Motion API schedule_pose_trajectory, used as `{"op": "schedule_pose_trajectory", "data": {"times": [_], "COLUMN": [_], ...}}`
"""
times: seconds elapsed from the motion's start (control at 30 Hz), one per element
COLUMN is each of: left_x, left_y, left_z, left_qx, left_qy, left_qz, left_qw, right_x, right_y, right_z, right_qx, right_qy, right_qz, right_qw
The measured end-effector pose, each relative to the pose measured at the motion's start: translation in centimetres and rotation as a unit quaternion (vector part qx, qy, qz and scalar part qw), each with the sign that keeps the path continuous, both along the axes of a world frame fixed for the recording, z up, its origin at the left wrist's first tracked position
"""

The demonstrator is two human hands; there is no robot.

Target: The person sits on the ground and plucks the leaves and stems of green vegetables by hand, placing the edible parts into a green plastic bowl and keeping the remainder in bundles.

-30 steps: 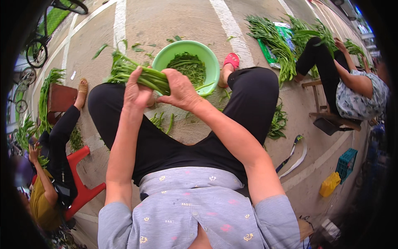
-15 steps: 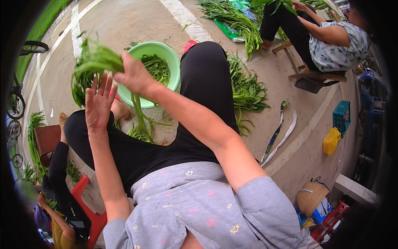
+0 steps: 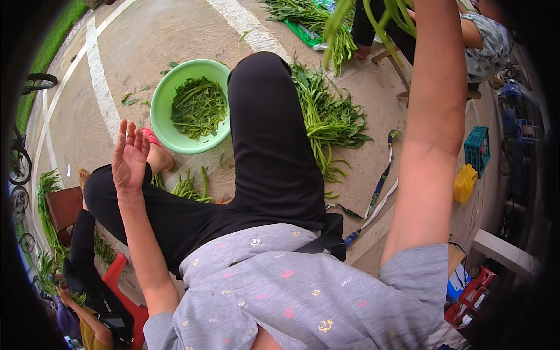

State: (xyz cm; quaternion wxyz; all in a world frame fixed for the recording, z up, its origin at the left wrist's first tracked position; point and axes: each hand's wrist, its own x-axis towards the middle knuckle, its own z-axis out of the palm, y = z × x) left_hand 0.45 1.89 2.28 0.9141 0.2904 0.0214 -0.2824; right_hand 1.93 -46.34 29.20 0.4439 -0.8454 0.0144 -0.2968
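Note:
My left hand [image 3: 130, 160] is raised over my left knee with its fingers stretched out, holding nothing. It is just left of a pink shoe [image 3: 153, 139] on my foot and close to the light green basin [image 3: 162, 125]. Cut leafy greens [image 3: 198, 108] lie inside that basin. On the other side, my right forearm [image 3: 434, 116] reaches far up, and the hand is mostly past the upper edge. Long stems of a water spinach bunch [image 3: 382, 26] hang beside it, blurred, in its grip. Cut stems [image 3: 188, 189] lie on the ground between my legs.
A pile of water spinach [image 3: 329, 122] lies right of my right knee, with a lanyard [image 3: 382, 181] beyond it. More greens [image 3: 303, 20] rest on a green bag. One person [image 3: 487, 49] sits at upper right, another [image 3: 87, 315] at lower left by a red stool [image 3: 131, 303].
My right arm has swung from above the basin to the upper right, carrying the water spinach bunch. My left hand has stayed near the knee, open. The basin is now uncovered.

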Motion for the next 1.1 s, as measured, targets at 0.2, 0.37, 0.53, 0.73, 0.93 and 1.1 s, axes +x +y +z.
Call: {"op": "schedule_pose_trajectory", "data": {"times": [0.2,0.37,0.53,0.73,0.93,1.1], "left_x": [0.1,-0.5,-0.1,-0.3,-0.2,-0.2], "left_y": [-0.1,0.1,-0.2,0.1,-0.3,-0.3], "left_z": [-0.5,-0.2,-0.7,-0.7,-0.9,-0.9], "left_qx": [0.010,0.025,0.023,0.031,0.049,0.058], "left_qy": [-0.002,-0.009,-0.004,-0.006,0.001,-0.003], "left_qz": [-0.022,-0.016,-0.024,-0.023,-0.021,-0.019], "left_qw": [1.000,1.000,0.999,0.999,0.999,0.998], "right_x": [-4.0,-9.7,-18.1,-25.8,-26.8,-28.0], "right_y": [-8.2,-5.6,-3.8,0.4,1.3,1.6], "right_z": [-9.6,-22.3,-35.0,-42.7,-43.7,-45.1], "right_qx": [-0.396,-0.416,-0.493,-0.453,-0.371,-0.309], "right_qy": [0.061,0.315,0.414,0.477,0.529,0.565], "right_qz": [-0.148,-0.210,-0.178,-0.126,-0.146,-0.145], "right_qw": [0.904,0.827,0.745,0.742,0.749,0.751]}}
